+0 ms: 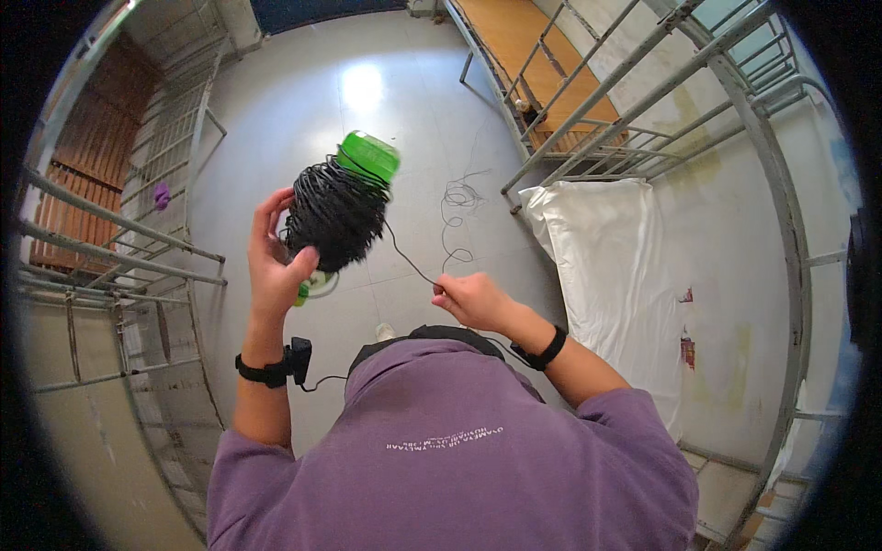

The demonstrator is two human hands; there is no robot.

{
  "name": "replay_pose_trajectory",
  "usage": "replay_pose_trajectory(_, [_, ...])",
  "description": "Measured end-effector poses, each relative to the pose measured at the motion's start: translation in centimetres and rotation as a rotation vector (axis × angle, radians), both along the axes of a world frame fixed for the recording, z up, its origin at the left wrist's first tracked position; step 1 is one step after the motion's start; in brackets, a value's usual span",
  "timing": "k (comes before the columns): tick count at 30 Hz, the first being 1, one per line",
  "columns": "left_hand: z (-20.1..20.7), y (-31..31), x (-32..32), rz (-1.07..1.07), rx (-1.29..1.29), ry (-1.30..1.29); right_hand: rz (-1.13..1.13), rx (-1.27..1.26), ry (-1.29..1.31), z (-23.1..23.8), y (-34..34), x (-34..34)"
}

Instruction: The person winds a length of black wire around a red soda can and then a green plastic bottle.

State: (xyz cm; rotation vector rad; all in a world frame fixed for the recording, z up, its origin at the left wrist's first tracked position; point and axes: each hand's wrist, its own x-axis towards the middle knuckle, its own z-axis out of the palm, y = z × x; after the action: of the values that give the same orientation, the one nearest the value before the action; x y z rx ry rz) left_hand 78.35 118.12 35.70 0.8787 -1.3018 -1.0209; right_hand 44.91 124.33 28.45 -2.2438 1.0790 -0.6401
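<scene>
My left hand point(276, 262) grips a thick winding of black cord point(338, 216) from its left side, thumb across the lower edge. The cord is wrapped around a green piece point(370, 156), which sticks out at the upper right and is slightly blurred; another green and clear part shows below the winding. A single strand point(409, 262) runs from the winding to my right hand point(469, 298), whose fingers are pinched on it. Beyond that hand, loose cord point(457, 197) lies in loops on the floor.
Metal bunk frames stand on the left point(119, 220) and the right point(634, 119), the right one with an orange-brown bed board point(533, 55). White sheeting point(606, 266) hangs below the right frame. A purple item point(162, 196) is on the left frame. Grey tiled floor point(276, 101) lies between them.
</scene>
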Motion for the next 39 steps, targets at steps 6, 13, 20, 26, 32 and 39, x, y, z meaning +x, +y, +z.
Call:
replay_pose_trajectory(6, [-4.3, -2.1, 1.4, 0.076, -0.072, -0.625, 0.082, -0.248, 0.113, 5.7, 0.0, 3.4])
replay_pose_trajectory(13, [-5.1, -1.0, -2.8, -0.487, 0.047, -0.86, 0.218, -0.373, 0.207, 7.3, -2.9, 4.7])
replay_pose_trajectory(20, [-4.1, -4.5, -3.5, -0.877, -0.023, -0.548, 0.2, -0.501, 0.236, 9.1, -9.0, 1.8])
replay_pose_trajectory(26, [-2.2, -7.7, -5.4, -1.043, -0.019, -0.383, 0.14, -0.422, 0.162, 4.9, -14.5, -1.8])
replay_pose_trajectory(32, [-3.0, -7.8, -9.0, -0.932, 0.205, 0.422, 0.097, 0.017, -0.14, -1.8, -16.3, -3.6])
replay_pose_trajectory(39, [-0.7, -14.0, -11.8, -0.2, 0.213, 0.105, 0.074, 0.136, 0.069, 1.1, -16.3, -9.2])
